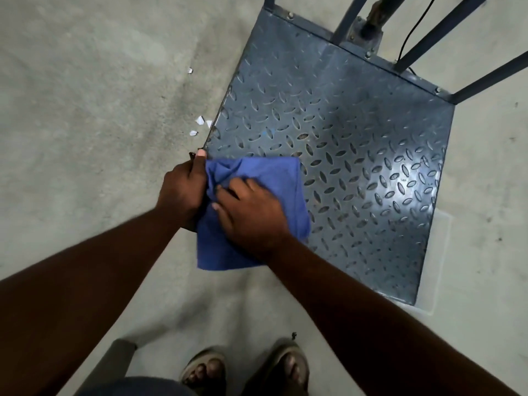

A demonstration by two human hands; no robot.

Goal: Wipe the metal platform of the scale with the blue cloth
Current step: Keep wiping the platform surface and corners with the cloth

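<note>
We see the blue cloth (254, 212) on the near-left corner of the metal platform (343, 138), half hanging off. Right hand (251, 212) presses it flat, fingers spread; left hand (183, 190) pinches its bunched edge. Risk: cloth slips off, or snags on raised tread.
</note>
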